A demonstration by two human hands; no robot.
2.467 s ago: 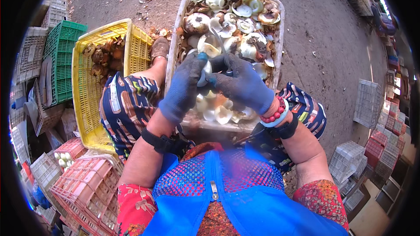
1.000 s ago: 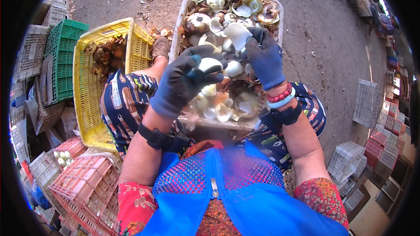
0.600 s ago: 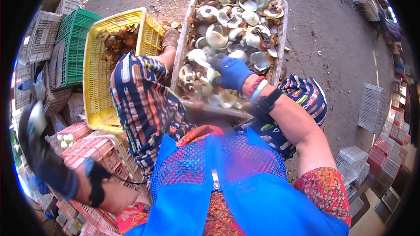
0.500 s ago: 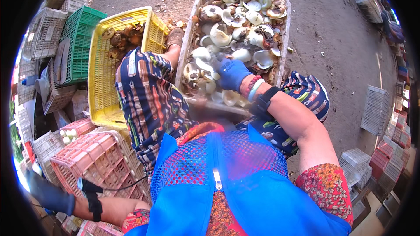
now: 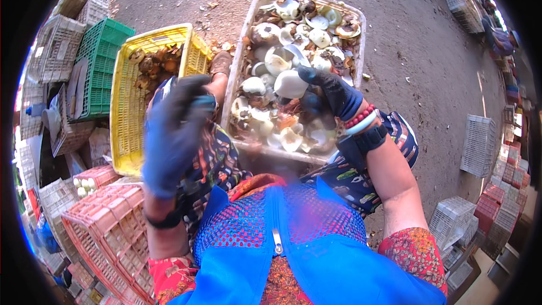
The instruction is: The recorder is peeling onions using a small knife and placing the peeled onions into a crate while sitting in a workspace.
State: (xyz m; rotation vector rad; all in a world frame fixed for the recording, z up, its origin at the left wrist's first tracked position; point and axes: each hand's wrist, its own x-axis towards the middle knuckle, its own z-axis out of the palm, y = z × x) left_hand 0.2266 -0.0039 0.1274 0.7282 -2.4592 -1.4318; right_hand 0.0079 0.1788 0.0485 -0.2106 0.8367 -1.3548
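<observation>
Right hand (image 5: pixel 334 89) fingers pinched the edge of a white onion (image 5: pixel 290 84) over the crate (image 5: pixel 243 53); left hand (image 5: pixel 179 133) blurred, finger spacing unclear. The onion looked light, firm, probably slippery, best gripped around its sides.

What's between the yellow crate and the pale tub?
In the head view: the left shoe, bare ankle and patterned trouser leg, with the blurred left hand partly in front.

Your left grip (image 5: pixel 178 131), at nine o'clock, is blurred; you can't tell whether it holds anything, and it covers part of your left trouser leg (image 5: pixel 219 159). Toward two o'clock, a person (image 5: pixel 500 42) is too small to make out.
</observation>
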